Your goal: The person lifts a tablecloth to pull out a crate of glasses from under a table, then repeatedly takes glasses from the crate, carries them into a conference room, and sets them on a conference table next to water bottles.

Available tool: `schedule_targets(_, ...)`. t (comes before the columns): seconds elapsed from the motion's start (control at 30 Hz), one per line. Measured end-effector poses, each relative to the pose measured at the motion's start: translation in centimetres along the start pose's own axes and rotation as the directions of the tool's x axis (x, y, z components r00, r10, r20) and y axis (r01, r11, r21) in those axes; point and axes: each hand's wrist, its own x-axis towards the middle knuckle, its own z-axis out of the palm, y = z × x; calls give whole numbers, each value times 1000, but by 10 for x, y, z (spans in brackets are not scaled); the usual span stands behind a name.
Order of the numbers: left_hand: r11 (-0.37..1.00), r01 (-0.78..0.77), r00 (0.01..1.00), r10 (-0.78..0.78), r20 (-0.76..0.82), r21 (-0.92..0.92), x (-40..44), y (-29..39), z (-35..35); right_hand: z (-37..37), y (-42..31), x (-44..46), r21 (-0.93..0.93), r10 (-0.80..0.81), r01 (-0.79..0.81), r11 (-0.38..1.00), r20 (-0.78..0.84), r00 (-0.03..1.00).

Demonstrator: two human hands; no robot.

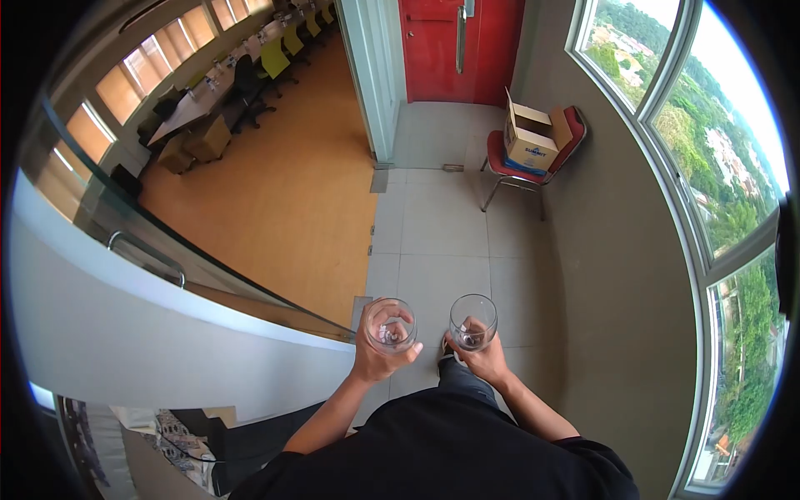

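Note:
In the head view I hold a clear, empty-looking drinking glass in each hand, out in front of my body. The fingers of my left hand (377, 358) wrap round the left glass (392, 326), and they show through its wall. My right hand (487, 360) grips the lower part of the right glass (473, 318). Both glasses are roughly upright with their round rims facing up. A small gap separates them. The lower ends of the glasses are hidden by my hands and the viewing angle.
Ahead, a red chair (496, 157) bears an open cardboard box (531, 154) by the right wall. A red door (437, 50) closes the corridor's far end. On the left, a glass door (225, 258) with a metal handle (150, 258) borders an orange-floored office. Windows (725, 150) line the right.

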Motion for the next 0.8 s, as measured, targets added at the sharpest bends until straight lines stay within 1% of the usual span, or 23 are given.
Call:
schedule_targets(0.07,1000,-19,999,20,-42,11,43,-8,5,-17,-4,50,-12,-16,16,1000,41,999)
schedule_targets(0.17,994,81,990,-88,-110,-70,98,-15,7,-41,-18,125,-7,-93,94,996,105,990)
schedule_targets(0.23,994,98,985,-102,-138,-37,133,-23,1,-53,-24,169,-18,-154,160,987,173,973)
schedule_targets(0.27,994,109,982,-111,-155,-22,148,-27,-4,-55,-27,189,-28,-144,152,988,201,969)
schedule_targets(0.33,998,59,977,-61,-203,-15,177,-38,-15,-58,-33,236,-53,-137,155,986,251,958)
schedule_targets(0.37,999,33,973,-35,-226,-11,192,-45,-21,-57,-36,259,-61,-179,201,978,264,948)
schedule_targets(0.43,997,46,953,-63,-296,-65,221,-55,-34,-49,-38,301,-70,-258,289,955,287,923)
schedule_targets(0.47,994,53,942,-81,-327,-92,235,-61,-44,-42,-39,324,-60,-249,278,959,296,922)
schedule_targets(0.57,997,62,925,-78,-372,-56,288,-83,-85,-19,-50,388,-26,-211,231,973,324,922)
schedule_targets(0.67,999,4,913,9,-408,33,345,-110,-136,7,-76,453,-18,-174,193,981,357,918)
schedule_targets(0.73,1000,-16,902,21,-430,16,384,-124,-170,27,-92,498,-46,-155,187,981,382,911)
schedule_targets(0.8,1000,-24,894,24,-448,6,421,-128,-201,49,-106,539,-24,-161,185,982,391,906)
